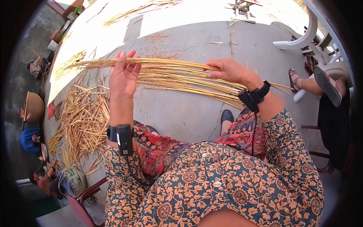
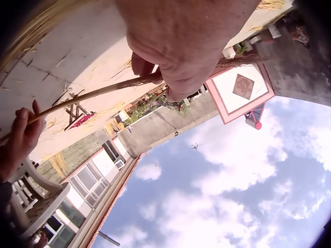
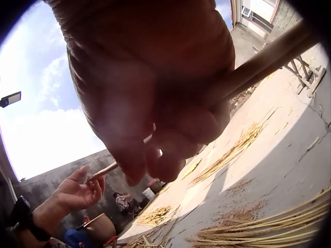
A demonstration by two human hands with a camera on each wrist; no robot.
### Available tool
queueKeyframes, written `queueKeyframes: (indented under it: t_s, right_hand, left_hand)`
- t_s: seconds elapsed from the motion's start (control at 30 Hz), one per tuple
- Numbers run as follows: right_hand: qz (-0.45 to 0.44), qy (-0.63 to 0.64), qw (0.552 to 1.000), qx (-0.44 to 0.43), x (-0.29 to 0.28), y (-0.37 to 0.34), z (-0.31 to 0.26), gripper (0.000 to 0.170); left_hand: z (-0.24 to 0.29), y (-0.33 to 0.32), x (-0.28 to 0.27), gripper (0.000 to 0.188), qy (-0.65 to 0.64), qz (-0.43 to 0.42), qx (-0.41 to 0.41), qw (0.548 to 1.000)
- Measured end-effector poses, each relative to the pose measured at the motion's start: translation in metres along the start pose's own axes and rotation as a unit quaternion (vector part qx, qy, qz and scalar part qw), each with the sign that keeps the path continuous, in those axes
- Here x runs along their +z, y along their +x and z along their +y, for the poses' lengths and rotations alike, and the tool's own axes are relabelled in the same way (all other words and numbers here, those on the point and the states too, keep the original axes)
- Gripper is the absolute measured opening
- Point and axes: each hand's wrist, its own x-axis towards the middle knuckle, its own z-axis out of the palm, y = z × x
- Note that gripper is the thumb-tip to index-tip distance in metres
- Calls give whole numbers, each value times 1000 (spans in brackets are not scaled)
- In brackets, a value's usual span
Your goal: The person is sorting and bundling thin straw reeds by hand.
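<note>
A few long straw stalks stretch between the two hands, their feathery heads pointing left. The left hand, palm up, holds the stalks near the heads between thumb and fingers. The right hand grips them farther along, fingers curled round; in the right wrist view that hand is dark and close to the lens. In the left wrist view the left hand pinches a stalk. More stalks lie in a loose row below, across the lap side.
Cut straw pieces form a heap on the ground at left. A white plastic chair and another person's sandalled foot are at right. A reddish chair stands at lower left, and a wooden stool at the top.
</note>
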Motion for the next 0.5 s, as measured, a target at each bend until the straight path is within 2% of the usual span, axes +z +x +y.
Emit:
queueKeyframes:
  t_s: [0.07,0.2,0.37,0.43,0.47,0.5]
  right_hand:
    - [-14,-49,999,7,2,-4,-2,37]
    - [24,-57,998,13,6,-10,12,32]
    - [58,-55,996,26,-1,-28,28,30]
    - [96,-61,993,-12,6,-29,43,30]
    - [100,-72,992,8,9,-28,52,29]
    - [101,-81,991,26,12,-26,60,29]
  left_hand:
    - [-2,5,-9,28,24,-3,1,1000]
    - [9,16,-39,22,12,103,41,994]
    - [25,38,-91,24,-19,156,66,985]
    - [22,36,-89,25,-14,126,32,991]
    - [22,35,-90,26,-10,115,17,993]
    - [16,28,-75,39,20,146,5,989]
